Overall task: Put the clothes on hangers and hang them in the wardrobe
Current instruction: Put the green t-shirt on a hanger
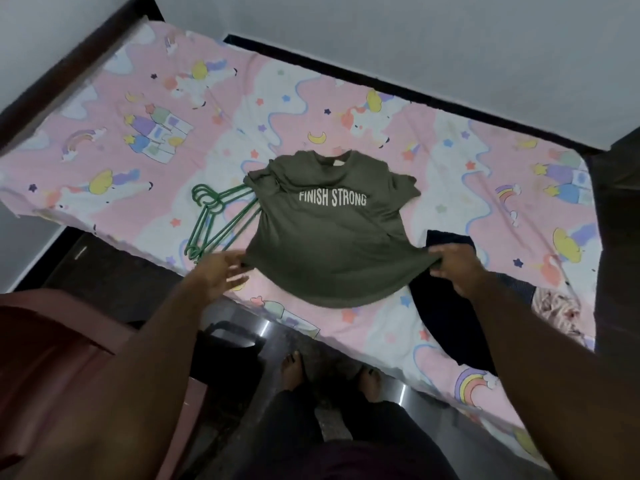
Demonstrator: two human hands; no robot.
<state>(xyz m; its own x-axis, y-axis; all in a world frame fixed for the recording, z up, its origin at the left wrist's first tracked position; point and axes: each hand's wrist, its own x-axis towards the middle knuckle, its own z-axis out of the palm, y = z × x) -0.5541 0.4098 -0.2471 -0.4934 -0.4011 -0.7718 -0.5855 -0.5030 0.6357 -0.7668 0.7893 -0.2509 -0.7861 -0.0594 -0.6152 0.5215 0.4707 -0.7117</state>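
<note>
An olive-green T-shirt (329, 244) printed "FINISH STRONG" lies front-up on the bed, collar away from me. My right hand (453, 268) pinches its bottom right hem corner. My left hand (221, 271) is at the bottom left hem corner with its fingers spread and loosely extended, touching the cloth. A bunch of green plastic hangers (214, 220) lies left of the shirt, partly tucked under its left sleeve. No wardrobe is in view.
The bed (138, 133) has a pink cartoon-print sheet. A dark navy garment (450, 306) and a floral cloth (557, 310) lie at the bed's right near edge. A reddish-brown chair (52, 341) stands at my left. My bare feet are on the dark floor (329, 372).
</note>
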